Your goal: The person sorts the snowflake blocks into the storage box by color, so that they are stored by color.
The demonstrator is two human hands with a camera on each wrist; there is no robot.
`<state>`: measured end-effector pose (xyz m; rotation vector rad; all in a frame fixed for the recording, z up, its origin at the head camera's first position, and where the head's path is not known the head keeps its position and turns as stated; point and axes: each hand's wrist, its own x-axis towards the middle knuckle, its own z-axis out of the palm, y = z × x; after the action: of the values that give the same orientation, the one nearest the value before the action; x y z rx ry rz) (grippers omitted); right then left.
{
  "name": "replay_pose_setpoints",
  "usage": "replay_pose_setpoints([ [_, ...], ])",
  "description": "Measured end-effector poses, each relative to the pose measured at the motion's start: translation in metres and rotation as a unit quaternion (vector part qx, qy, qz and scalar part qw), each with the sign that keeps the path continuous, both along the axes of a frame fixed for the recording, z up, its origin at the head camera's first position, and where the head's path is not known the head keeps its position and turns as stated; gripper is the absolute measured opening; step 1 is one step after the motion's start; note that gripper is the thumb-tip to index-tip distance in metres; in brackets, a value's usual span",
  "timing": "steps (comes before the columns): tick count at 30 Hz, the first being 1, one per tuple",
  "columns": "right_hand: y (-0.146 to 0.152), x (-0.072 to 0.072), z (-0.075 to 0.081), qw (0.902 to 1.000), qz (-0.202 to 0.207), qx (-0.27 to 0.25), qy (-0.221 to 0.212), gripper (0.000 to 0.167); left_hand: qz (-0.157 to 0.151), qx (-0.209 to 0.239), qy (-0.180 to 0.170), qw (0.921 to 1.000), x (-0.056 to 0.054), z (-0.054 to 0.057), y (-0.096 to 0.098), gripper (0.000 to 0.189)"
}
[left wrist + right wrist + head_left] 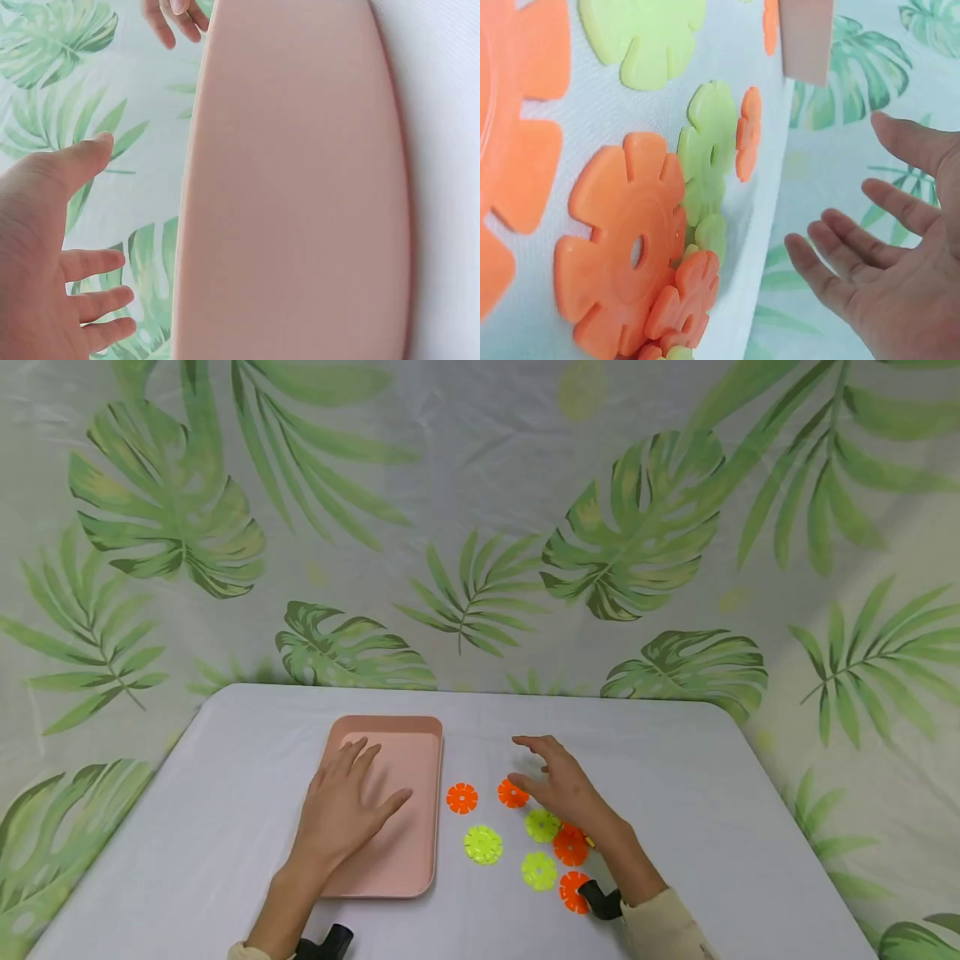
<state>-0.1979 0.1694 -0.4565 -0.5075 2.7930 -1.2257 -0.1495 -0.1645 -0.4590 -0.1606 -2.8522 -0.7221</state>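
Note:
My left hand hovers over the pink tray, fingers spread and holding nothing. In the left wrist view that hand shows its thumb and fingers apart, beside the tray's wall. Off to the tray's right, my right hand hangs over several flower-shaped plastic discs with slotted edges, its fingers loosely bent and nothing between them. Nearest to its thumb is an orange disc, with a yellow-green disc just below. In the right wrist view the hand is apart from the orange disc.
Another orange disc and a yellow-green disc lie close to the tray's right edge. More orange discs are bunched under the right wrist, some overlapping. A white cloth covers the table; a leaf-patterned sheet hangs behind.

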Motion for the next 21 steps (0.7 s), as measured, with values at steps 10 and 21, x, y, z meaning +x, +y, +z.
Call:
replay_pose_setpoints([
  [10, 0.000, -0.005, -0.008, 0.9988, 0.003, -0.013, -0.046, 0.058, 0.005, 0.005, -0.004, 1.0000, 0.009, 0.003, -0.014, 0.089],
  [21, -0.002, -0.008, -0.016, 0.9964, -0.010, 0.005, -0.084, 0.059, 0.008, -0.008, -0.003, 0.9999, 0.019, 0.000, -0.037, 0.092],
])
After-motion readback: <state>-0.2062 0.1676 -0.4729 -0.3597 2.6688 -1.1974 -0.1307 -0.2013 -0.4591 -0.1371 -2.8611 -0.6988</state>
